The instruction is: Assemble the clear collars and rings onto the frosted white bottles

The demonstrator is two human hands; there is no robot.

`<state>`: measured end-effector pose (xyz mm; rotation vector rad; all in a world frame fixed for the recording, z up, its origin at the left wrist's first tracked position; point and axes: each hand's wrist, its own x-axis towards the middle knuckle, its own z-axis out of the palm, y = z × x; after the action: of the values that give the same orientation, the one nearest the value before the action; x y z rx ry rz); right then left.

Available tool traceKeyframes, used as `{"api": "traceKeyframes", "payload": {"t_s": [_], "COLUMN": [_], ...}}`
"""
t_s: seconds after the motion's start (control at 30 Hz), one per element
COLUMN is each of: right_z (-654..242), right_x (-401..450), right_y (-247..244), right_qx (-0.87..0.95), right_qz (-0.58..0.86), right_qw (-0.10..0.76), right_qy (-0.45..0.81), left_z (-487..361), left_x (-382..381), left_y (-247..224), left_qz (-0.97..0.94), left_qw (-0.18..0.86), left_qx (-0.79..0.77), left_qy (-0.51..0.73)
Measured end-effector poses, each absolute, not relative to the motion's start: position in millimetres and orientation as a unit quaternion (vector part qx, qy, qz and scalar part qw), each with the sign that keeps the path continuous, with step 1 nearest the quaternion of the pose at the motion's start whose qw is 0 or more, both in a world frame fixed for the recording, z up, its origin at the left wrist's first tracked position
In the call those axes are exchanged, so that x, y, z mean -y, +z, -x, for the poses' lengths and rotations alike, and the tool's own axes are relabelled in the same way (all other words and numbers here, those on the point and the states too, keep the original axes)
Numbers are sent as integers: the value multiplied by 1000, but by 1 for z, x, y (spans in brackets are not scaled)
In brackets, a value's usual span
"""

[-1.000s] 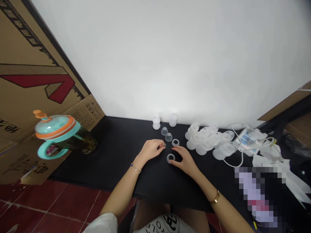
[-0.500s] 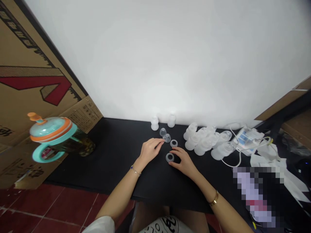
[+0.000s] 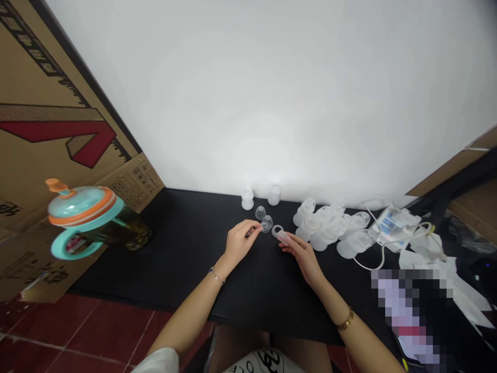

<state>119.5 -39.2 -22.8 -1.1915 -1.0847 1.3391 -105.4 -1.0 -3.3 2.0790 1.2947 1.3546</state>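
The left grip (image 3: 239, 241) is almost closed, a small clear piece (image 3: 265, 226) being pinched at its fingertips, with one clear cup (image 3: 260, 212) just beyond. The right grip (image 3: 302, 258) is partly closed on a translucent piece (image 3: 283, 238), and one silicone ring (image 3: 277, 230) lies just ahead of it. Two white bottle-shaped pieces (image 3: 247, 199) stand farther beyond on the bench (image 3: 186, 259), and frosted bottles (image 3: 324, 226), too overlapped to count, are grouped right of the right grip.

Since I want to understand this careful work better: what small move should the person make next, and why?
Probably the right hand should bring the clear silicone piece in its fingers to the small clear dome, because that dome sits at the fingertips of the left hand, only a short way from the piece.
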Motion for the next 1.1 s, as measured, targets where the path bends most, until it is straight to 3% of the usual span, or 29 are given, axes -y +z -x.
{"api": "traceKeyframes", "payload": {"t_s": [0.23,0.37,0.6,1.1], "right_z": [-122,-122,-121,-122], "right_x": [38,37,38,37], "right_y": [-21,-19,-13,-12], "right_qx": [394,373,300,273], "right_qz": [460,466,452,447], "right_qw": [501,490,496,495], "right_qy": [619,635,678,693], "left_z": [95,90,88,93], "left_x": [-1,-1,5,-1], "left_y": [-4,-3,5,-5], "left_qz": [-584,-518,-454,-413], "left_qw": [529,635,702,727], "left_qx": [-407,-370,-334,-324], "left_qy": [462,438,436,442]}}
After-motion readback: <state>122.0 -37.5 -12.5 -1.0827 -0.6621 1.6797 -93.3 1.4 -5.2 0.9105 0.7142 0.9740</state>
